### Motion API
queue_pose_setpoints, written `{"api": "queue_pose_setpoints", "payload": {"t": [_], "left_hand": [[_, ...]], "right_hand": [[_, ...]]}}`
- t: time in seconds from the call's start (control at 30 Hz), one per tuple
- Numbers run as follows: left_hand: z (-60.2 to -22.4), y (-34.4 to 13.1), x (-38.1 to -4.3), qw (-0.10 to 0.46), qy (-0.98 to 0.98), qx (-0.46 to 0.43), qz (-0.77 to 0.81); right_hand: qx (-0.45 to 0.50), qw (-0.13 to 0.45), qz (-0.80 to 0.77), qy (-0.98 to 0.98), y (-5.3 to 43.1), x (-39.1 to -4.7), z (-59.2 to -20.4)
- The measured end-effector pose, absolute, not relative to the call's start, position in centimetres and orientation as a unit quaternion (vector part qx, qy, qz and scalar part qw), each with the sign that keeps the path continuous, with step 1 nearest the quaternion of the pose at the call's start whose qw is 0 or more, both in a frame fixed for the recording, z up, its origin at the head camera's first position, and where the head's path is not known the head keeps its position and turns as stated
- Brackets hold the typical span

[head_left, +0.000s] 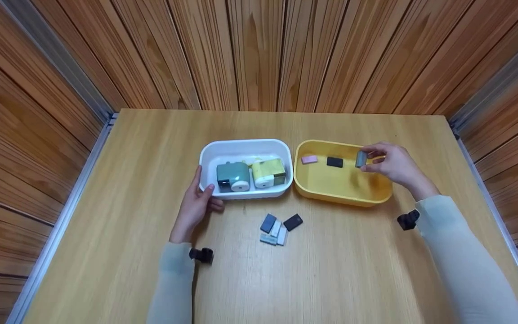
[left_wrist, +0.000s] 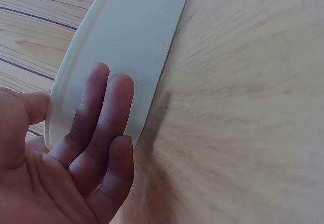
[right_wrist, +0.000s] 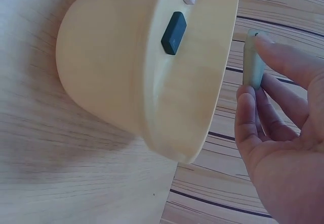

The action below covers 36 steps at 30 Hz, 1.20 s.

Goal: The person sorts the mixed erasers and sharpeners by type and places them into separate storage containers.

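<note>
My right hand (head_left: 396, 165) pinches a grey-green eraser (head_left: 361, 159) between thumb and fingers above the right part of the yellow tub (head_left: 337, 196). In the right wrist view the same eraser (right_wrist: 252, 64) stands upright in the fingertips, beyond the tub's rim. A pink eraser (head_left: 309, 159) and a black eraser (head_left: 334, 162) lie inside that tub. My left hand (head_left: 192, 208) grips the near left corner of the white tub (head_left: 250, 195), thumb at the rim and fingers curled against the outer wall. A green pencil sharpener (head_left: 233, 173) and a yellow one sit in it.
In front of the tubs lies a loose group of erasers: a dark blue eraser (head_left: 268, 223), a black one at its right, and several pale ones overlapping. Both tubs stand side by side on the wooden table (head_left: 322, 279). Wood-panelled walls (head_left: 259, 54) enclose the back and sides.
</note>
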State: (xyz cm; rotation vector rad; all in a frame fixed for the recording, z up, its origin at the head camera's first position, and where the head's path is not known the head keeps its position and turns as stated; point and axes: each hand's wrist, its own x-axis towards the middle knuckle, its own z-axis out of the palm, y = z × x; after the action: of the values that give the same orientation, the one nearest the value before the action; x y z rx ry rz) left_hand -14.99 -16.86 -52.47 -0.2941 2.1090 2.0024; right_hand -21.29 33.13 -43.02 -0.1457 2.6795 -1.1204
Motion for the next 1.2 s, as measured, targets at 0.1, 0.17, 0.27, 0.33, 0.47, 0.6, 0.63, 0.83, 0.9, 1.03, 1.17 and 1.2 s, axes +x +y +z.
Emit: {"api": "queue_pose_setpoints", "payload": {"t": [0.1, 0.17, 0.27, 0.33, 0.47, 0.6, 0.63, 0.83, 0.9, 1.03, 1.17, 1.2], "left_hand": [[-52.47, -16.91, -15.01, 0.107, 0.716, -0.096, 0.683], [-52.45, -16.94, -15.02, 0.106, 0.716, -0.093, 0.683], [-52.36, -17.00, -15.06, 0.108, 0.717, -0.089, 0.683], [-52.37, -17.03, -15.10, 0.109, 0.720, -0.087, 0.680], [-52.43, -16.99, -15.08, 0.110, 0.722, -0.088, 0.678], [-52.40, -16.91, -14.98, 0.107, 0.720, -0.088, 0.680], [-52.38, -16.91, -14.95, 0.106, 0.720, -0.087, 0.681], [-52.42, -16.95, -14.96, 0.107, 0.710, -0.084, 0.691], [-52.50, -17.03, -15.04, 0.114, 0.704, -0.087, 0.696], [-52.42, -17.16, -15.14, 0.126, 0.700, -0.091, 0.697], [-52.37, -17.11, -15.13, 0.125, 0.703, -0.091, 0.694], [-52.44, -17.09, -15.12, 0.122, 0.705, -0.091, 0.693]], "right_hand": [[-0.049, 0.117, -0.384, 0.915, 33.19, -21.27, -43.00], [-0.049, 0.118, -0.383, 0.915, 33.20, -21.28, -42.96], [-0.049, 0.115, -0.383, 0.915, 33.22, -21.33, -43.00], [-0.051, 0.112, -0.383, 0.916, 33.22, -21.34, -43.07], [-0.049, 0.110, -0.388, 0.914, 33.30, -21.22, -43.22], [-0.044, 0.113, -0.395, 0.911, 33.46, -21.04, -43.30], [-0.045, 0.114, -0.396, 0.910, 33.50, -21.01, -43.32], [-0.042, 0.120, -0.405, 0.905, 33.69, -20.92, -43.34], [-0.037, 0.120, -0.403, 0.906, 33.73, -20.85, -43.31], [-0.039, 0.116, -0.403, 0.907, 33.80, -20.67, -43.21], [-0.040, 0.111, -0.405, 0.907, 33.92, -20.55, -43.13], [-0.039, 0.110, -0.406, 0.907, 33.95, -20.54, -43.12]]}}
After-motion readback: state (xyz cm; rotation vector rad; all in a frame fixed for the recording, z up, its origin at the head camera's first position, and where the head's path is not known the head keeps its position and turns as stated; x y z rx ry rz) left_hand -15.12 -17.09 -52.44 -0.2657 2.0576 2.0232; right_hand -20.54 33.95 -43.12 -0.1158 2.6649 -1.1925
